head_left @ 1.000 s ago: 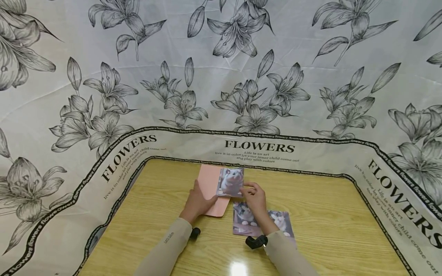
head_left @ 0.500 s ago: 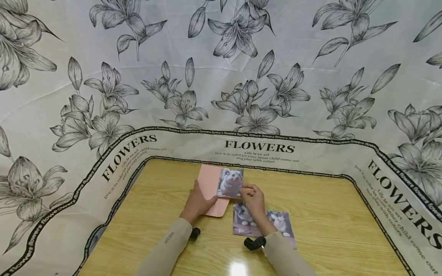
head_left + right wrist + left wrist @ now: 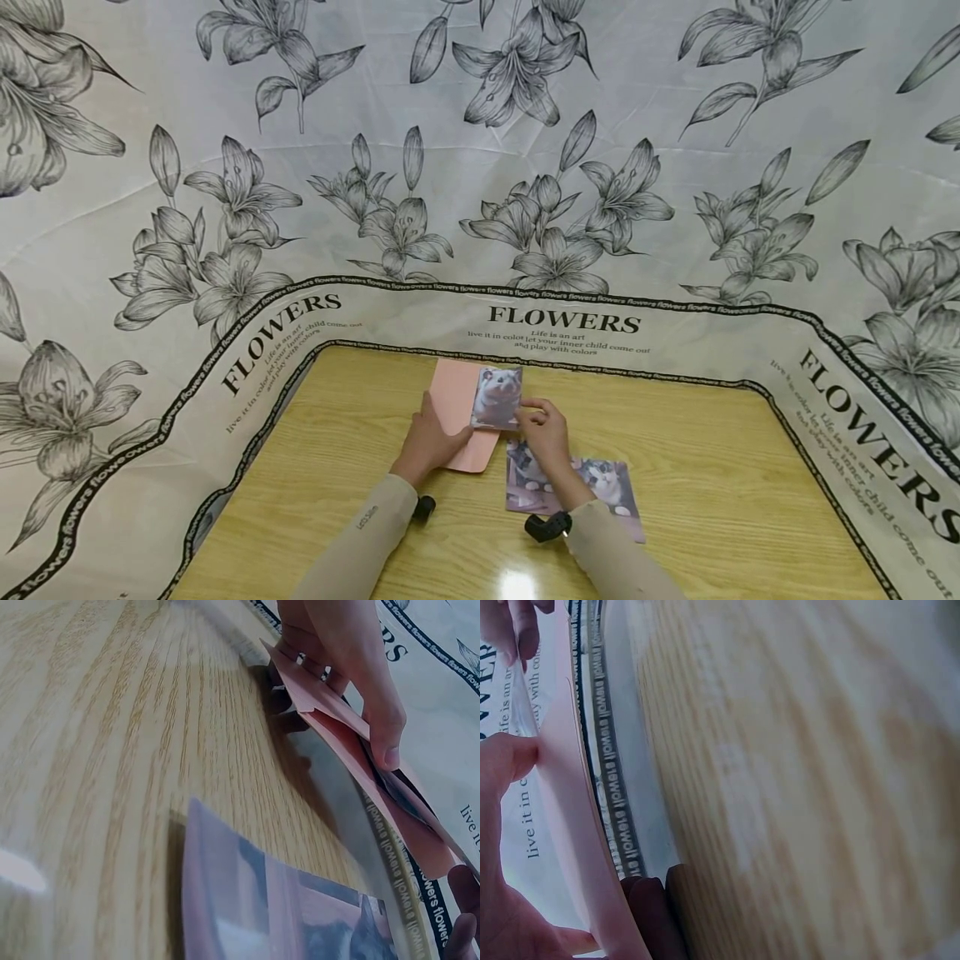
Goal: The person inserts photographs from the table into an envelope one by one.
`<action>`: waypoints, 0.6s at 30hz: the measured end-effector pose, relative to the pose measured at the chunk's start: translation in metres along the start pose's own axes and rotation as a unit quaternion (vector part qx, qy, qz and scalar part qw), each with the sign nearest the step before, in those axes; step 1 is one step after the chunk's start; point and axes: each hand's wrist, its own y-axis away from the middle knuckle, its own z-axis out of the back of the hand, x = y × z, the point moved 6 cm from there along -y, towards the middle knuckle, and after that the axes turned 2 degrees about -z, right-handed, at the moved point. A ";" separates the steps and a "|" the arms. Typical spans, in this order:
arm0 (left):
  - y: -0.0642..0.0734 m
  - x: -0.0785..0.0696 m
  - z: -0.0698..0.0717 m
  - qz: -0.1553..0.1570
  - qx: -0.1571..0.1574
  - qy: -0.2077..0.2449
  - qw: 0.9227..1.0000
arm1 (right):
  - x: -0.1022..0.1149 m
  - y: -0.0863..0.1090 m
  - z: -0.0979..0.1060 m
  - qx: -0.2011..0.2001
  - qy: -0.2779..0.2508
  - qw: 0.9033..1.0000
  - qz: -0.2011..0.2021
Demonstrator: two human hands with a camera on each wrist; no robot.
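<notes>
By the surface's far edge, left hand clamps the pink envelope, apparently steadying it; right hand pinches an animal picture

- Tabletop, pale yellow, wood-grained: beneath and around the left hand and right hand.
- Glare spot, white, on the tabletop: nearer the wearer than either hand.
- Cloth, whitish, with lily drawings in black line: beyond both hands, continuing to either side.
- Lettering, black, "FLOWERS" over smaller verse: beyond both hands; repeated left of the left hand, right of the right.
- Two black bands, with repeated "flowers" in pale letters: above and below the lettering.
</notes>
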 end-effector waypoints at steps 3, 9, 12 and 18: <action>0.000 0.000 0.000 0.000 -0.001 0.001 1.000 | 0.001 0.000 -0.002 -0.002 -0.002 1.000 0.005; 0.001 0.000 0.001 0.003 0.002 0.005 1.000 | 0.004 0.000 -0.007 0.004 -0.005 1.000 0.012; 0.001 -0.001 0.001 0.001 0.001 0.005 1.000 | 0.004 -0.001 -0.009 0.002 -0.004 1.000 0.010; -0.001 0.001 -0.001 0.001 0.001 0.003 1.000 | 0.005 -0.001 -0.013 0.001 -0.007 1.000 -0.005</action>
